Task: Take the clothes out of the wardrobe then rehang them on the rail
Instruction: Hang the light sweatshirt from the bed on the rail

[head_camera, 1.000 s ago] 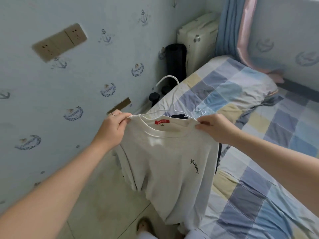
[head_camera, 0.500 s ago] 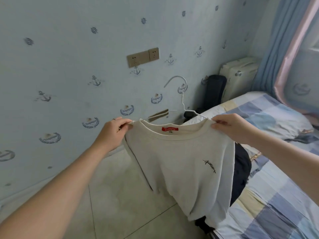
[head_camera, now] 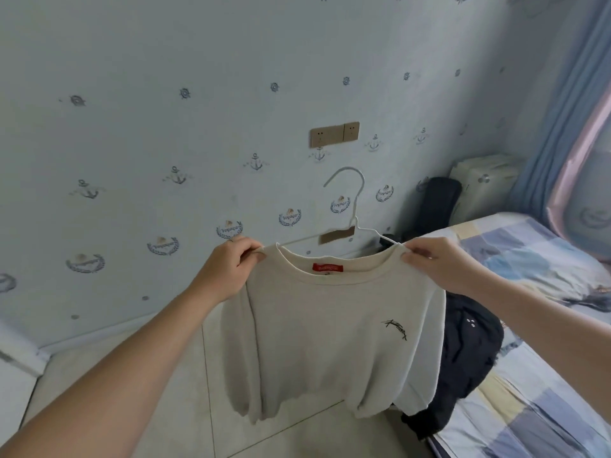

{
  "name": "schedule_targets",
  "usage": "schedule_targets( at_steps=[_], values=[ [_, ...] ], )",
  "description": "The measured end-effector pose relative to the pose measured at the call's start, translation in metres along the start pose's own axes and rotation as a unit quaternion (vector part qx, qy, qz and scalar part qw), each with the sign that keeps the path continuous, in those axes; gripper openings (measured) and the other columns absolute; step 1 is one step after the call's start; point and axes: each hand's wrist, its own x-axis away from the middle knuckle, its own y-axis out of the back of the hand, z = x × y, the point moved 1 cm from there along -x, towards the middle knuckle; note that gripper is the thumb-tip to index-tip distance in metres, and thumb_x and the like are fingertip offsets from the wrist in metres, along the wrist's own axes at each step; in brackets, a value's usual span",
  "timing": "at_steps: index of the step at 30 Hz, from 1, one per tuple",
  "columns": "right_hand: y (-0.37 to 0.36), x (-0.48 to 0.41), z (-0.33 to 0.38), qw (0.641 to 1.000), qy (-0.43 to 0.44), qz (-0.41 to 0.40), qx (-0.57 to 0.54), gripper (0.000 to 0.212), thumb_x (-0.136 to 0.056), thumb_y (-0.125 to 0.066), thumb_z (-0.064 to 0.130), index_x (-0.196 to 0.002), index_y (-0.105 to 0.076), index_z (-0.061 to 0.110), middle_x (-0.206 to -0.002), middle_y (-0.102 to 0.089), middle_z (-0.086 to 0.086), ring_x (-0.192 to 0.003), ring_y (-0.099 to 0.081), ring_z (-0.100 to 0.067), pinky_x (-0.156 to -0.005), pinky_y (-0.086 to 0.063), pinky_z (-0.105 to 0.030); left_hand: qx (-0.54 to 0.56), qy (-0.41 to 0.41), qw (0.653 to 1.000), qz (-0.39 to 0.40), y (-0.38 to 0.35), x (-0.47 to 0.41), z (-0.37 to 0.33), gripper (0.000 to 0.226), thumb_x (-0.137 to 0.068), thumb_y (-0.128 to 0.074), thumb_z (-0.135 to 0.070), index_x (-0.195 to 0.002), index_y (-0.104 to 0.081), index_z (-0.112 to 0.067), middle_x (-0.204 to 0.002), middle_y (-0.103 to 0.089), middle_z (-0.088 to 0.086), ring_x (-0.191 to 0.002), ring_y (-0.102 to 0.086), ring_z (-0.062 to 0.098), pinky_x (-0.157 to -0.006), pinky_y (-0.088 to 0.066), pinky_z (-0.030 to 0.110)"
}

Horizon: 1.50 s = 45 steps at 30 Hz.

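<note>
1. While the cream sweater (head_camera: pixel 330 342) hangs in mid-air on its white hanger (head_camera: pixel 355 209), the left hand (head_camera: pixel 228 269) pinches its shoulder at 9 o'clock and the right hand (head_camera: pixel 436 262) pinches the one at 3 o'clock, fingers (head_camera: pixel 251 256) clenched on cloth
2. The hanger's long axis runs 9 to 3 between the hands; its hook rises at 12 o'clock, opening toward 9, nearer the right hand
3. Rail and wardrobe are out of view, so the carrying direction cannot be told
4. A dark garment (head_camera: pixel 469 352) on the bed (head_camera: pixel 545 424) at 4 o'clock is partly hidden by the sweater
</note>
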Motion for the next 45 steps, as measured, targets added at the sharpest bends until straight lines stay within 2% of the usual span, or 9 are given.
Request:
schedule_targets(
  at_steps=[4, 8, 11, 16, 21, 29, 35, 41, 45],
  values=[
    [-0.020, 0.028, 0.027, 0.999, 0.031, 0.014, 0.013, 0.011, -0.095, -0.061, 0.023, -0.093, -0.071, 0.020, -0.082, -0.069, -0.007, -0.078, -0.061, -0.027, -0.073, -0.049, -0.035, -0.016, 0.034, 0.999, -0.026, 0.016, 0.055, 0.001, 0.009, -0.097, -0.061, -0.015, -0.092, -0.068, -0.011, -0.083, -0.061, -0.005, -0.077, -0.054, 0.005, -0.069, -0.036, 0.009],
    [-0.033, 0.075, 0.042, 0.998, 0.060, 0.010, 0.009, 0.014, -0.095, -0.062, 0.025, -0.084, -0.067, 0.032, -0.072, -0.064, 0.007, -0.063, -0.054, -0.004, -0.061, -0.041, -0.017, -0.026, 0.074, 0.996, -0.047, 0.024, 0.125, -0.009, 0.008, -0.098, -0.060, -0.017, -0.093, -0.067, -0.015, -0.080, -0.064, -0.010, -0.072, -0.056, -0.004, -0.064, -0.037, 0.008],
    [-0.038, 0.121, 0.047, 0.997, 0.073, 0.023, 0.002, 0.011, -0.095, -0.061, 0.025, -0.087, -0.070, 0.026, -0.074, -0.066, -0.003, -0.070, -0.059, -0.021, -0.066, -0.046, -0.034, -0.033, 0.084, 0.994, -0.063, 0.026, 0.184, -0.031, 0.009, -0.097, -0.063, -0.018, -0.095, -0.068, -0.011, -0.083, -0.065, -0.007, -0.074, -0.055, -0.003, -0.066, -0.037, 0.007],
    [-0.035, 0.207, 0.053, 0.994, 0.110, 0.008, 0.002, 0.012, -0.095, -0.062, 0.028, -0.085, -0.069, 0.027, -0.067, -0.059, 0.001, -0.064, -0.050, -0.015, -0.061, -0.038, -0.031, -0.062, 0.078, 0.990, -0.104, 0.025, 0.280, -0.078, 0.010, -0.094, -0.066, -0.021, -0.097, -0.068, -0.011, -0.081, -0.059, -0.007, -0.073, -0.052, 0.002, -0.066, -0.034, 0.009],
    [-0.019, 0.273, 0.072, 0.989, 0.144, -0.027, -0.019, 0.011, -0.093, -0.063, 0.031, -0.085, -0.070, 0.030, -0.064, -0.059, 0.009, -0.062, -0.051, -0.006, -0.055, -0.037, -0.011, -0.099, 0.063, 0.981, -0.151, 0.046, 0.353, -0.128, 0.010, -0.096, -0.063, -0.019, -0.099, -0.067, -0.010, -0.088, -0.059, 0.000, -0.082, -0.055, 0.017, -0.073, -0.037, 0.026],
    [0.030, 0.343, 0.143, 0.972, 0.226, -0.043, -0.040, 0.018, -0.098, -0.055, 0.027, -0.086, -0.067, 0.022, -0.068, -0.060, 0.005, -0.066, -0.052, -0.015, -0.058, -0.039, -0.029, -0.154, 0.027, 0.959, -0.237, 0.117, 0.434, -0.221, 0.012, -0.099, -0.055, -0.013, -0.100, -0.066, -0.009, -0.094, -0.056, 0.002, -0.088, -0.056, 0.019, -0.080, -0.044, 0.032],
    [0.072, 0.377, 0.242, 0.935, 0.329, -0.093, -0.091, 0.016, -0.098, -0.056, 0.029, -0.087, -0.068, 0.025, -0.074, -0.066, 0.001, -0.072, -0.060, -0.021, -0.067, -0.047, -0.035, -0.226, -0.010, 0.901, -0.371, 0.211, 0.492, -0.281, 0.014, -0.100, -0.053, -0.011, -0.104, -0.065, -0.009, -0.100, -0.056, 0.001, -0.092, -0.054, 0.016, -0.077, -0.036, 0.021],
    [0.094, 0.418, 0.359, 0.892, 0.411, -0.120, -0.143, 0.019, -0.096, -0.057, 0.032, -0.081, -0.067, 0.030, -0.063, -0.061, 0.010, -0.057, -0.053, -0.004, -0.053, -0.037, -0.024, -0.309, -0.048, 0.819, -0.480, 0.316, 0.558, -0.331, 0.014, -0.098, -0.053, -0.004, -0.102, -0.065, -0.001, -0.100, -0.059, 0.012, -0.096, -0.057, 0.034, -0.087, -0.047, 0.043],
    [0.099, 0.447, 0.444, 0.862, 0.468, -0.110, -0.161, 0.020, -0.095, -0.056, 0.034, -0.080, -0.068, 0.030, -0.064, -0.063, 0.007, -0.055, -0.054, 0.001, -0.048, -0.038, -0.013, -0.358, -0.051, 0.766, -0.532, 0.390, 0.604, -0.353, 0.013, -0.098, -0.053, -0.005, -0.100, -0.066, -0.003, -0.097, -0.057, 0.009, -0.093, -0.057, 0.031, -0.085, -0.045, 0.040]
  ],
)
